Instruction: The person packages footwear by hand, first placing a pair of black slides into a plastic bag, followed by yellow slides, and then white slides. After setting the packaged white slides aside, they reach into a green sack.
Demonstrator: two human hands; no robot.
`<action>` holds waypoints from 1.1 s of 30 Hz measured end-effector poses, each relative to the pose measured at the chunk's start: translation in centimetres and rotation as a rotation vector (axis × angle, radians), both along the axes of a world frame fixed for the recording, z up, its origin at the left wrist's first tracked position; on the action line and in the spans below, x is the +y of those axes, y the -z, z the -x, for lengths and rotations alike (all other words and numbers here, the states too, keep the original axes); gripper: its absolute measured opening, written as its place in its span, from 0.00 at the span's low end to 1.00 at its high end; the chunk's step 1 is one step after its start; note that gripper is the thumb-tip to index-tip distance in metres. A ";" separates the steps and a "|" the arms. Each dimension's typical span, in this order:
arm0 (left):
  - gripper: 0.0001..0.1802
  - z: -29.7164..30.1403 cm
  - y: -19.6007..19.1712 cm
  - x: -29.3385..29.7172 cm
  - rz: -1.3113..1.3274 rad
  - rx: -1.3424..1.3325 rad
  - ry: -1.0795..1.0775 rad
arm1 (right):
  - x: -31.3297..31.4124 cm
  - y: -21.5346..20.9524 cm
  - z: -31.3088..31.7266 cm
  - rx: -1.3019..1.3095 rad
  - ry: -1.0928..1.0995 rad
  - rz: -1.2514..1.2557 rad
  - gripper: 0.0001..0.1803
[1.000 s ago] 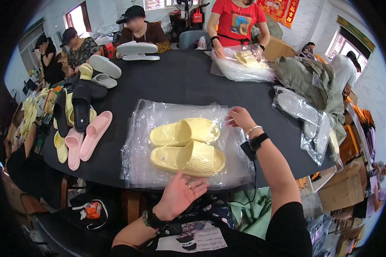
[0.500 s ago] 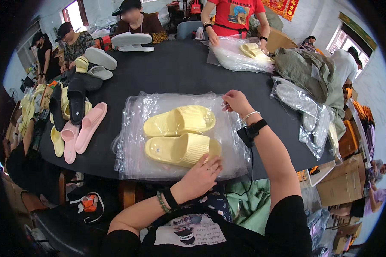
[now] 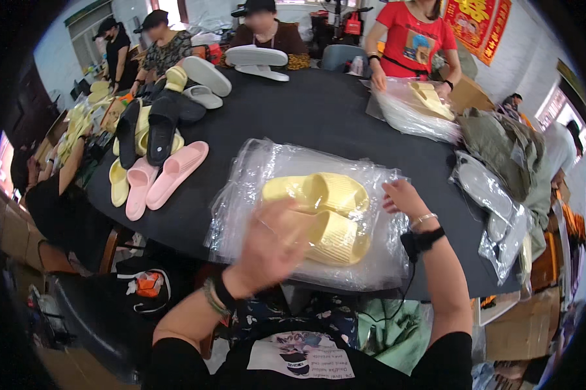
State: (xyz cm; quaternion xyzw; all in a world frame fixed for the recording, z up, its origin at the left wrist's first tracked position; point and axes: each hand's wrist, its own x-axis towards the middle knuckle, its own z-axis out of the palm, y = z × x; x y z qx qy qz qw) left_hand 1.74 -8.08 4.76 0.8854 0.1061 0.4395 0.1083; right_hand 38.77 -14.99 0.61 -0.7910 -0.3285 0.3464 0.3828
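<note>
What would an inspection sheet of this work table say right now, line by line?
Surface: round black table, mostly covered around its edges.
Job's things: a pair of yellow slippers lying side by side in a clear plastic bag, flat on the table.
Clutter: pink slippers, black slippers and more yellow ones at the left; white slippers at the far side; other filled bags at the right.
Hands: left hand open, blurred, over the near slipper; right hand at the bag's right edge, grip unclear.
Cables: a dark cord hangs from the right wristband.
Surroundings: other people seated and standing around the table; cardboard boxes at the right.
</note>
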 end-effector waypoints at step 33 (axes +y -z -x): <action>0.33 0.3 0.8 12.6 1.769 0.019 0.274 | -7.4 2.2 0.6 -0.528 -0.103 -0.120 0.35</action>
